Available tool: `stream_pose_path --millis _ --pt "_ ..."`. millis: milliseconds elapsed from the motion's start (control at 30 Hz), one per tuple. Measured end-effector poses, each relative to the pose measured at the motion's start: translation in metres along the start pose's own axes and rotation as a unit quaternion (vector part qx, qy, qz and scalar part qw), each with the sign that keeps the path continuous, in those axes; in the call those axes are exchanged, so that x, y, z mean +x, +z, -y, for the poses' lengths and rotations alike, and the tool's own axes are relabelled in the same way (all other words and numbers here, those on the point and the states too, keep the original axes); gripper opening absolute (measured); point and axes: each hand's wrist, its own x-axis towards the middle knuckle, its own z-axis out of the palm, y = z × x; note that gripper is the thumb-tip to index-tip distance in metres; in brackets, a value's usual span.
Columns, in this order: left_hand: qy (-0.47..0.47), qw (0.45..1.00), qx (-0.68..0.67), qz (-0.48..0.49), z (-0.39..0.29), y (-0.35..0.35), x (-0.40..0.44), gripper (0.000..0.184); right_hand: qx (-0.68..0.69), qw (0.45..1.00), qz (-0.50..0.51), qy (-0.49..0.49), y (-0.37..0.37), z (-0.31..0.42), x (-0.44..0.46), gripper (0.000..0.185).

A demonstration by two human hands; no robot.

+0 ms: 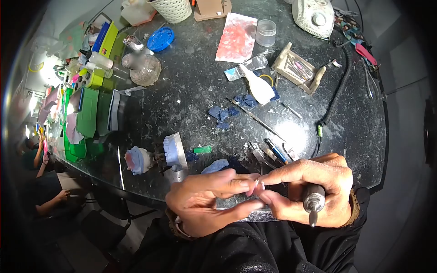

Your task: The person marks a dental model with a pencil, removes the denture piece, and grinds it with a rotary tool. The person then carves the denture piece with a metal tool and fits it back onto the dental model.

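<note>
My left hand [207, 198] is closed, pinching a small pink-and-white denture piece [256, 187] between its fingertips. The fingertips of my right hand [309, 182] meet it from the other side and touch the same piece. A rotary handpiece [314, 200] is also held in my right hand, tucked across the palm with its bur pointing down toward me. Fingers cover much of the denture piece. Just beyond my left hand stand plaster dental models [175, 151] on an articulator, with a second cast [138, 160] at its left.
Hand tools [273, 152] lie beyond my right hand. Farther off are blue wax scraps [222, 116], a white bottle [258, 86], a wooden tool box [296, 70] and a handpiece control unit [314, 16]. Green bins [86, 113] line the left. Another person's arm [52, 202] shows at far left.
</note>
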Motion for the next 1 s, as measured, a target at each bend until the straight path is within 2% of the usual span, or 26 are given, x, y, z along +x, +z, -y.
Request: stream_pose_path --millis 33,133,267,367,433,500,567,700,1000 --pt "-0.076 0.995 -0.061 -0.011 -0.004 -0.001 -0.002 0.026 -0.003 1.0 0.004 -0.006 -0.001 0.0 -0.001 0.019" --pt "-0.08 0.995 0.014 0.052 -0.008 -0.01 0.007 0.022 -0.032 0.999 0.005 -0.039 0.0 -0.003 -0.003 0.02" --pt "-0.031 0.983 0.127 0.126 -0.004 -0.016 0.013 0.019 -0.076 0.994 0.017 -0.079 -0.002 -0.007 -0.005 0.024" --pt "-0.029 0.991 0.08 0.099 -0.002 -0.014 0.013 0.018 -0.097 0.991 -0.001 -0.094 0.0 -0.007 -0.003 0.028" --pt "-0.05 0.997 0.03 0.052 -0.003 -0.008 0.011 0.014 -0.15 0.985 0.005 -0.085 -0.003 -0.004 -0.003 0.043" --pt "-0.002 0.998 0.049 0.033 -0.001 -0.005 0.008 0.011 -0.236 0.97 0.016 -0.06 -0.001 -0.001 -0.006 0.058" --pt "0.044 0.994 0.092 0.024 0.001 -0.007 0.006 0.009 -0.291 0.956 0.023 -0.042 0.003 0.0 -0.009 0.057" --pt "0.068 0.99 0.116 0.037 0.002 -0.009 0.002 0.012 -0.35 0.936 0.016 -0.024 0.006 -0.001 -0.011 0.057" --pt "0.117 0.982 0.139 0.042 0.006 -0.009 0.005 0.014 -0.368 0.93 0.014 -0.012 0.01 0.0 -0.012 0.057"
